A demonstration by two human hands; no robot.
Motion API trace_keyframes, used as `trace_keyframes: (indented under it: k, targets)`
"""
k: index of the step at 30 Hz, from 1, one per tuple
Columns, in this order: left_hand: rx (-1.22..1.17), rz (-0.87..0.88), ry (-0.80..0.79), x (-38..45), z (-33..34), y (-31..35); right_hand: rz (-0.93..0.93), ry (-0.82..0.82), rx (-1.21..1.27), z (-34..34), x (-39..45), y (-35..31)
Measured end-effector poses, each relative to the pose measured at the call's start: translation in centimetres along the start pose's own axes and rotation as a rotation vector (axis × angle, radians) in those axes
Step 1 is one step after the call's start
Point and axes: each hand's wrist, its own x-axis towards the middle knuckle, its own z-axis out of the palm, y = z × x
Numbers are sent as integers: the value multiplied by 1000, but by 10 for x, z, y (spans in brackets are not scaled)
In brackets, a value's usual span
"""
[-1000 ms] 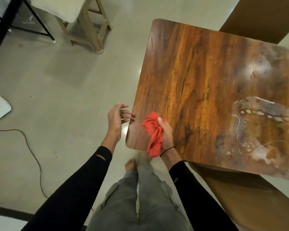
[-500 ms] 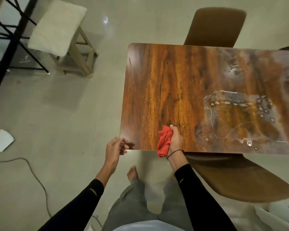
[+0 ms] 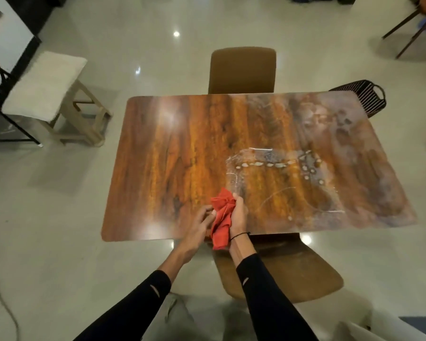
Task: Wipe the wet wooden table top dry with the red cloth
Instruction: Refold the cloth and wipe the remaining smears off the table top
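The wooden table top (image 3: pixel 172 156) fills the middle of the head view. Water (image 3: pixel 280 178) lies in a puddle with drops and streaks on its right half; the left half looks dry. The red cloth (image 3: pixel 222 217) is bunched up above the table's near edge. My right hand (image 3: pixel 239 212) grips the cloth from the right. My left hand (image 3: pixel 199 223) reaches in from the left, and its fingertips touch the cloth's left side.
A brown chair (image 3: pixel 241 70) stands at the table's far side and another brown chair (image 3: pixel 293 274) at the near side, under my right arm. A white stool (image 3: pixel 44 87) is at the left, a black wire basket (image 3: pixel 364 99) at the far right corner.
The view has shifted so the whole table shows. My left hand moved right from the table's corner to the cloth. My right hand and the cloth moved right along the near edge.
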Motion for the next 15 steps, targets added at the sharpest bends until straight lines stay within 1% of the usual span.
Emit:
trace_keyframes:
  k: [2, 4, 8, 10, 12, 15]
  targets:
    - [-18, 8, -18, 5, 45, 8, 0, -65, 41, -28, 2, -19]
    - [-73, 12, 10, 11, 81, 16, -34, -133, 32, -54, 3, -34]
    - [-192, -20, 18, 19, 124, 19, -173, -200, -157, -86, 1, -53]
    - [-189, -43, 94, 23, 132, 18, -264, -191, -351, -89, 4, -57]
    - [-200, -65, 224, 30, 136, 17, -320, -145, -596, -91, 5, -60]
    - [-279, -84, 354, 43, 135, 11, -446, -67, -1110, -96, 15, -60]
